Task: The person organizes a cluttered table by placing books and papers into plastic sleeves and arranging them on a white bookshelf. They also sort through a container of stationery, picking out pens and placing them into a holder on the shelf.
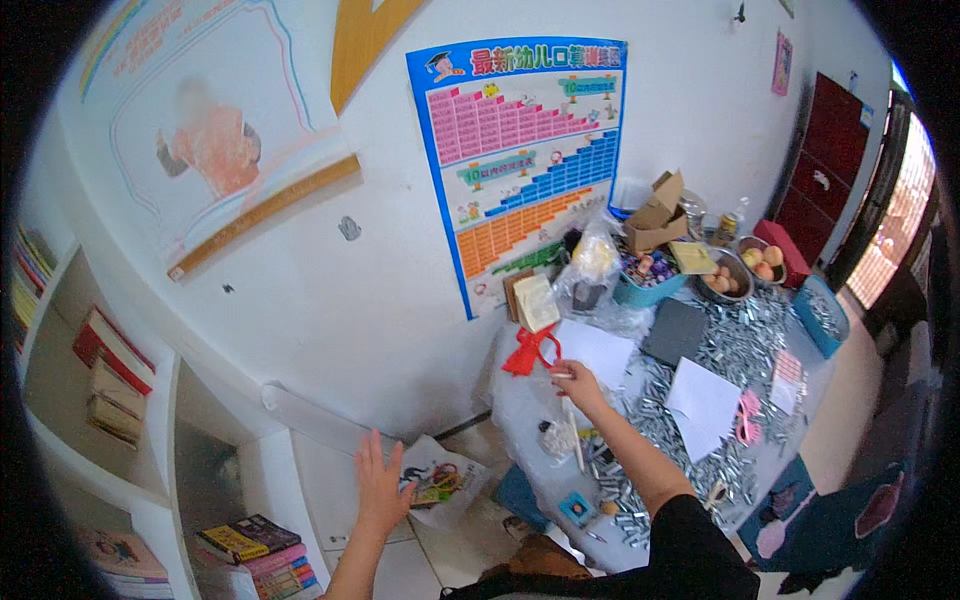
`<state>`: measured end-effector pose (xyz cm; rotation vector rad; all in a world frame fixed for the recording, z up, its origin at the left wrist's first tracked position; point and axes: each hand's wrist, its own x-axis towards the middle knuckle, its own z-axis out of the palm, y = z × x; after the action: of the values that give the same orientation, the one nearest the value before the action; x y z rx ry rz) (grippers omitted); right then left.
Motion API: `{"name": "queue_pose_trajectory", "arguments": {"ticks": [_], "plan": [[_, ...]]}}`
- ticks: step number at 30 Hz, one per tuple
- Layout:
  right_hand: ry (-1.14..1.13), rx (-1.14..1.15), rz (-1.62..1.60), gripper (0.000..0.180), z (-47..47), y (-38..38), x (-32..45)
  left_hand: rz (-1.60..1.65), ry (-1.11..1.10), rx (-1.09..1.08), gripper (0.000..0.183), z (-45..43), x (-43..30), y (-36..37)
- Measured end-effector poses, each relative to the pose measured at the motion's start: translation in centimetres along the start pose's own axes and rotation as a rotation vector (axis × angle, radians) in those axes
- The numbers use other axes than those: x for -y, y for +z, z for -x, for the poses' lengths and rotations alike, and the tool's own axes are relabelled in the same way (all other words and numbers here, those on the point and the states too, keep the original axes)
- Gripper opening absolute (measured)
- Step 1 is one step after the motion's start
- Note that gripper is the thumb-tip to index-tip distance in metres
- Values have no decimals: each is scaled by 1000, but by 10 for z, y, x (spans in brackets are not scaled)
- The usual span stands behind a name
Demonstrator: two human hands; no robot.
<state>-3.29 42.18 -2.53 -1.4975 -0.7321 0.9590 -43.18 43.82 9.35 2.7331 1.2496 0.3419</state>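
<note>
My right hand (579, 386) reaches over the left side of the table, thumb and fingertips pinched at the lower end of a red loop (555, 349). Red fabric (527, 356) hangs beside that loop, and a sheet of white paper (600, 349) lies just beyond. Whether the fingers also hold something small and pale is too blurred to tell. My left hand (382, 480) is raised with its fingers spread, holding nothing. Behind it, lower down, is a white plastic bag (450, 465) with colourful items on it.
Many small silvery pieces (735, 337) cover the plastic-covered table. Toward its back stand a teal basket (641, 292), a cardboard box (660, 217) and metal bowls (726, 289) of round food. White shelves (169, 420) with books (251, 540) rise at left. A printed poster (525, 172) hangs on the wall.
</note>
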Motion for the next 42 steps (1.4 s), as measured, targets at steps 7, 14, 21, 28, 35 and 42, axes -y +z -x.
{"name": "queue_pose_trajectory", "arguments": {"ticks": [7,14,21,28,35,42], "plan": [[-616,-352,624,66,-173,48,6,14,-35,-6,73,-55,10,8],[-233,-317,851,86,-303,9,-22,35,-172,63,72,-67,29,20],[-104,-99,1026,93,-303,-15,8,175,-212,39,69,-67,55,44],[-210,47,968,79,-262,-7,36,254,-172,8,61,-84,46,50],[-513,-196,732,55,-170,12,87,252,-23,72,59,-85,40,56],[-542,166,653,68,-46,50,128,581,-112,-83,91,-86,-11,17]]}}
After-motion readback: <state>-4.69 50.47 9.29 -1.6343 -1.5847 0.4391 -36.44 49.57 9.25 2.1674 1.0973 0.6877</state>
